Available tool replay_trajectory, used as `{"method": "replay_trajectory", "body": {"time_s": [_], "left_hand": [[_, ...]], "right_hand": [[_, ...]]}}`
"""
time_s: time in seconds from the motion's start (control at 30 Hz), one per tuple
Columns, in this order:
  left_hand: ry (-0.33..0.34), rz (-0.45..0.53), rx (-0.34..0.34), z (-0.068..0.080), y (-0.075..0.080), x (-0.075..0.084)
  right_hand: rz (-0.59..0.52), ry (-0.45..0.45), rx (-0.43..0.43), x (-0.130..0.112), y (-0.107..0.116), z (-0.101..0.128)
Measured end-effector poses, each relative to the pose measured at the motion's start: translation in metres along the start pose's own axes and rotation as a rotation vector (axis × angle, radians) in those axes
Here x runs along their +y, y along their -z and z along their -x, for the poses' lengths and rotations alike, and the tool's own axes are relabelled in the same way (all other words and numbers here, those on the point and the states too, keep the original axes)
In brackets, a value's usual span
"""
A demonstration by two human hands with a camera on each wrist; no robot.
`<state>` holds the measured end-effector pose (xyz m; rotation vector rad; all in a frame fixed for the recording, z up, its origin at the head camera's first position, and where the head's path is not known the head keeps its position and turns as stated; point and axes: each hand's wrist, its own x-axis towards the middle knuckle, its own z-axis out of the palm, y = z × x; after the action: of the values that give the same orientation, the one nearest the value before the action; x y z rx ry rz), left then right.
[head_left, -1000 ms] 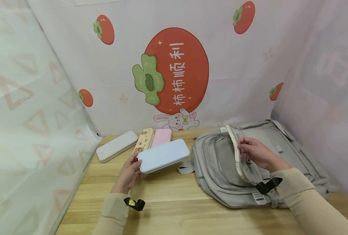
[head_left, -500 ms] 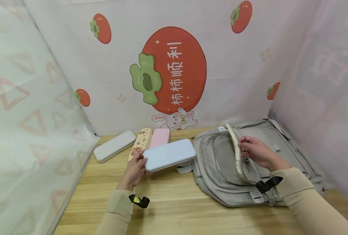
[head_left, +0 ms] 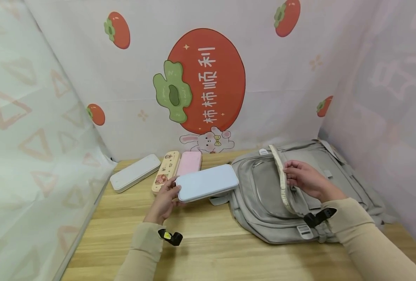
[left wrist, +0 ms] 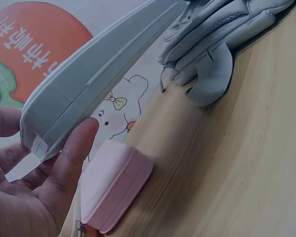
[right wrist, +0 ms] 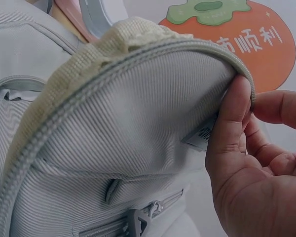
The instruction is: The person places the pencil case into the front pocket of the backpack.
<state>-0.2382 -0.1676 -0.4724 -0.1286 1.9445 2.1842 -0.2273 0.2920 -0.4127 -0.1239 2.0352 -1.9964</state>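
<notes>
Cases lie beyond the left hand (head_left: 163, 201) on the wooden tabletop (head_left: 208, 249): white case (head_left: 135, 178) farthest out to its left, cartoon-print case (head_left: 165, 171) next, pink case (head_left: 189, 164) just beside that, all near the persimmon backdrop (head_left: 204, 82). Pink case also shows in left wrist view, under the hand (left wrist: 24, 197), resting flat. Nothing stands btwn the two hands except a loose grey strap (head_left: 219, 200) of the backpack, lying on the wood.

Light blue case (head_left: 207, 182) is lifted off the tabletop, tilted, gripped at its near-left end by left hand w/ thumb (left wrist: 71, 158) on the side & fingers under. Its far end reaches almost to the backpack edge.

Grey backpack (head_left: 264, 203) lies flat, to the right of the left hand & under the right hand (head_left: 304, 179). Right hand pinches the cream-edged flap (head_left: 281, 175) of the main compartment, thumb (right wrist: 229, 128) on the zip rim, holding it raised. Inside of that compartment can't be made out.
</notes>
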Motion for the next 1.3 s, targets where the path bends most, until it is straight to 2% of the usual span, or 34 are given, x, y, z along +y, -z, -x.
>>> {"method": "replay_trajectory", "body": {"time_s": [0.3, 0.57, 0.87, 1.3], "left_hand": [[0.005, 0.006, -0.036, -0.005, -0.013, -0.001], [-0.007, 0.034, -0.033, -0.007, -0.021, -0.003], [-0.015, 0.023, -0.052, -0.009, -0.034, -0.005], [-0.033, 0.034, -0.092, -0.013, -0.054, -0.014]], "right_hand": [[-0.010, 0.002, -0.001, -0.001, -0.002, -0.002], [-0.027, 0.007, -0.009, -0.001, -0.002, -0.002], [-0.036, 0.013, -0.011, -0.003, -0.003, -0.002], [-0.102, 0.025, -0.019, 0.001, -0.003, 0.000]]}}
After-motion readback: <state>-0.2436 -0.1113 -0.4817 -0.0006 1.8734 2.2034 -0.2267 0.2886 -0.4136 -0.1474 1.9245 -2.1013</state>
